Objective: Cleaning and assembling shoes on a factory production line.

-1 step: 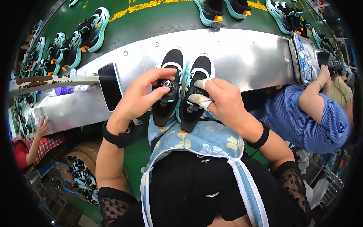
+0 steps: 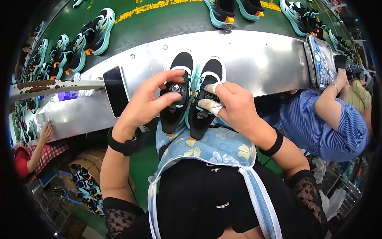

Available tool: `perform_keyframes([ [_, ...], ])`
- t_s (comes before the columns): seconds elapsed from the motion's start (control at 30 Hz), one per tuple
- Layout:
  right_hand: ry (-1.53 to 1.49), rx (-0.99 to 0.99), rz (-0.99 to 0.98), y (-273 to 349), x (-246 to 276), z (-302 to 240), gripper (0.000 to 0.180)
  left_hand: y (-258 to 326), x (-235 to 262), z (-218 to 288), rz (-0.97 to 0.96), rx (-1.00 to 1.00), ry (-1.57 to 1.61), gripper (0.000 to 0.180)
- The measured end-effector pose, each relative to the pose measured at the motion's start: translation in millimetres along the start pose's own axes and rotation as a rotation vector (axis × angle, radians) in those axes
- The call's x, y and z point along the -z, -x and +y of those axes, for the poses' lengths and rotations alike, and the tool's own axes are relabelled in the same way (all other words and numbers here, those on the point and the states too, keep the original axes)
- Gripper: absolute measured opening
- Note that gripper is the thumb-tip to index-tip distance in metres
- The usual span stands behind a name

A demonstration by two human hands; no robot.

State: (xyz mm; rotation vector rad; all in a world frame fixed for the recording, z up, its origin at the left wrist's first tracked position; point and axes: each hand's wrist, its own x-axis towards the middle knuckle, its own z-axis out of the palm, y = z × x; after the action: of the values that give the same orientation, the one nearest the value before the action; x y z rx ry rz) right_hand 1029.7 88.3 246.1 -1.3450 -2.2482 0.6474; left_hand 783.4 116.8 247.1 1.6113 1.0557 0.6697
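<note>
A pair of black sneakers with white and mint trim stands side by side, toes pointing away from me: the left sneaker (image 2: 182, 59) and the right sneaker (image 2: 212, 65). Each has a round dial on its tongue. My left hand (image 2: 149, 95) curves around the left dial (image 2: 176, 88), thumb and fingers apart on either side of it. On the right dial (image 2: 209, 96), my right hand (image 2: 236, 102) closes thumb and forefinger, both wearing pale finger covers. Its other fingers are curled in. The heels reach over my blue floral apron (image 2: 215, 145).
Beneath the toes runs a metal ledge (image 2: 262, 55) carrying a phone (image 2: 116, 91) and a clear-lidded tray (image 2: 321, 61). Behind it, a green belt (image 2: 159, 28) bears several more sneakers. A painted bar (image 2: 55, 88) juts in at left. Co-workers sit on both sides, one in blue stripes (image 2: 324, 123).
My left thumb and fingers have shifted slightly, spreading a little wider about the left dial. My right hand and both sneakers are almost unmoved.
</note>
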Motion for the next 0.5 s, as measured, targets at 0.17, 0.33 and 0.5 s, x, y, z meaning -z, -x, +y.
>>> perform_keyframes([
  [0.17, -0.225, -0.118, -0.180, -8, 23, 1, 0.038, -2, -2, 2, -0.028, 0.015, -0.190, 0.039],
  [0.33, -0.335, -0.187, -0.277, -7, 34, 10, 0.047, -14, 7, 2, -0.104, -0.083, -0.077, 0.046],
  [0.5, -0.353, -0.186, -0.266, -10, 39, 26, 0.050, 41, -35, 39, 0.261, 0.282, 0.030, 0.020],
])
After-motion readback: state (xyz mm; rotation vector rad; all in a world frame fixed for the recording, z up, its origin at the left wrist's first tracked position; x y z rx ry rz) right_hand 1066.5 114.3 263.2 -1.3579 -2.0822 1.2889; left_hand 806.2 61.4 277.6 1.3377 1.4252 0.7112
